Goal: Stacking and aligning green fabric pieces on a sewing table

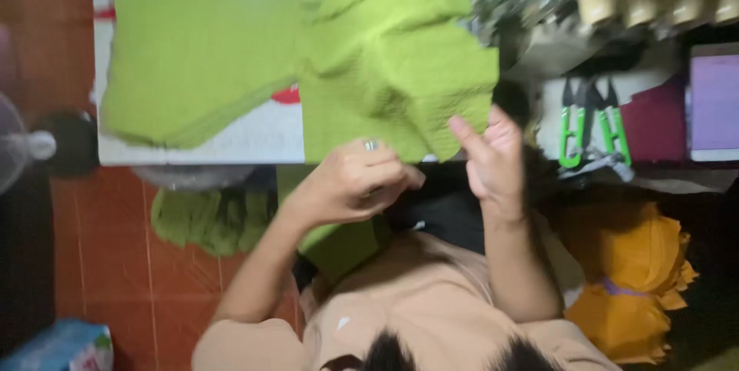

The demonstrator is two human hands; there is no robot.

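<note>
The picture is showing the scene upside down, with the person's head at the bottom edge. The hand with the ring (356, 183), which I am taking for the left hand, is curling its fingers (396, 175) closed around the lower edge of a green cloth piece (385, 63). The cloth is running between the thumb and the bent fingers, so the fingers are pinching it there. The right hand (491, 157) is staying loose: its fingers are half spread and pointing up, and the fingertips are lying just beside the cloth's hanging corner; whether they are touching it, I cannot tell.

The green cloth piece is spreading over the white table (231, 144), and its lower part is hanging over the table edge toward the person. A stack of the same green cloth (185, 48) is lying on the table beside it. More green pieces (208, 221) are resting on the orange tiled floor (100, 248). An orange cloth pile (627, 279) is sitting near the right hand's forearm, and two green-handled thread snips (589, 128) are lying beyond it.
</note>
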